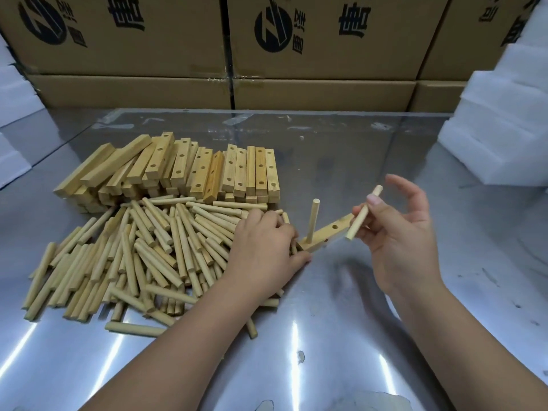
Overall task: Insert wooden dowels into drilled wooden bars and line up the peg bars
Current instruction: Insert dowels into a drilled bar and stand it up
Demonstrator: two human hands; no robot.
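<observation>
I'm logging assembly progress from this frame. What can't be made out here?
Head view:
Near end of the bar: covered by the left hand; its grip is unclear.
Far end of the bar: behind the dowel the right hand pinches.
Lower bars in the stack: buried, uncountable.
Carton print: cut by the top edge.

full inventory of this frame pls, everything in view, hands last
loose dowels: many, pale wood, piled on table, left
drilled bars: many, pale to amber wood, stacked behind the pile
bar in work: one, pale wood, centre, between the hands, empty holes showing
seated dowel: one, pale wood, upright in that bar
held dowel: one, pale wood, tilted, in right grip
table: one, shiny metal, under everything
cardboard boxes: several, brown, black print, stacked behind table
foam blocks: several, white, both sides
left hand: one, holds the bar's near end
right hand: one, pinches held dowel
</observation>
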